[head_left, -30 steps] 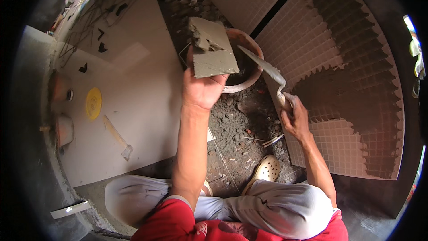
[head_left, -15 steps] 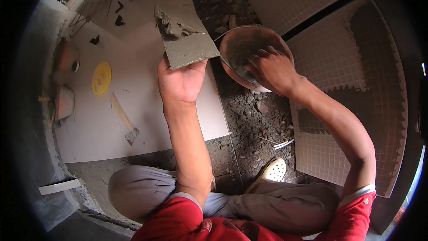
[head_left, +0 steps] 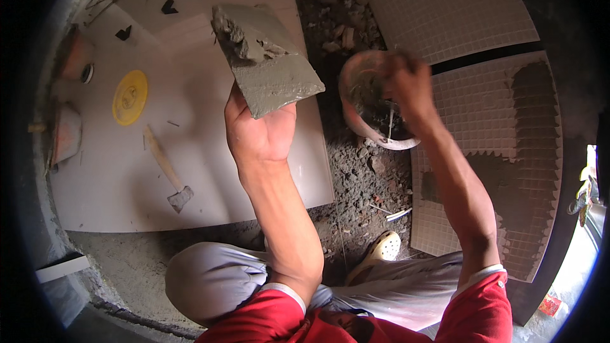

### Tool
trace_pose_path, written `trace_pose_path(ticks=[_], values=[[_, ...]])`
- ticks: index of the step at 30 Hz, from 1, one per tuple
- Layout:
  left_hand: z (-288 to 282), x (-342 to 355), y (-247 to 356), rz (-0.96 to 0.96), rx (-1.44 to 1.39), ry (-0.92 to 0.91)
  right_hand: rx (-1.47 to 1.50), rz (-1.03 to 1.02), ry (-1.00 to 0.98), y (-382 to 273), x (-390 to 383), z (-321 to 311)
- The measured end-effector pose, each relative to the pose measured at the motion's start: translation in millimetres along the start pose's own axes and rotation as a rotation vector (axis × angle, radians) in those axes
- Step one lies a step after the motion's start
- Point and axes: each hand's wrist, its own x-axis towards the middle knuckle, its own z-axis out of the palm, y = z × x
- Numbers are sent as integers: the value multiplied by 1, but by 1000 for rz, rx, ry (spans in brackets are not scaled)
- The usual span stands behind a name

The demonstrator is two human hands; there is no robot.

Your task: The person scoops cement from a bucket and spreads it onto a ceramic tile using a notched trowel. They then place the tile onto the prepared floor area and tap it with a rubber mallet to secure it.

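Observation:
My left hand (head_left: 262, 133) is raised palm up, closed beneath a flat rectangular trowel (head_left: 279, 86) whose handle is hidden. Wet grey mortar coats its upper face, with a thicker lump (head_left: 238, 41) toward the far left edge. My right hand (head_left: 412, 86) is over the right side of a reddish bucket (head_left: 399, 145). Motion blur smears its fingers, so whether they grip anything is unclear. Inside the bucket there is dark grey mortar, and a thin pale strip shows below the hand.
On the left, a large pale board (head_left: 286, 184) bears a hatchet (head_left: 166, 165), a yellow disc (head_left: 130, 97) and black angle pieces (head_left: 169, 6). Rubble (head_left: 356, 178) covers the ground beside it. Grid-backed tiles (head_left: 470, 108) lie at right, one partly spread with combed mortar (head_left: 537, 127).
My right hand has risen from inside the bucket to its right side. The view has shifted a little; the mortar-laden trowel stays in my left hand.

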Motion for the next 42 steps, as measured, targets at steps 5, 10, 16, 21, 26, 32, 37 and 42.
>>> trace_pose_path(ticks=[5, 10, 16, 21, 26, 32, 37, 42], values=[[-8, 2, 7, -7, -34, 7, 35, -214, 223, -22, 50, -44], [-14, 0, 14, -23, -39, -68, 150, -244, 213, -38, 123, -41], [-20, -6, 8, -76, 34, -32, -157, -10, -17, -67, 152, 10], [-21, -18, -34, -222, 207, 25, -460, -178, -345, -70, 135, -1], [-28, -37, -106, -429, 172, -62, -558, -189, -431, -68, 102, -83], [-41, -56, -154, -654, -58, 17, -682, -386, -226, 59, 46, -207], [-44, -61, -154, -655, -68, 31, -927, -161, -258, 186, 27, -147], [-46, -61, -127, -521, 100, 224, 59, -142, 84, 192, 26, -100]])
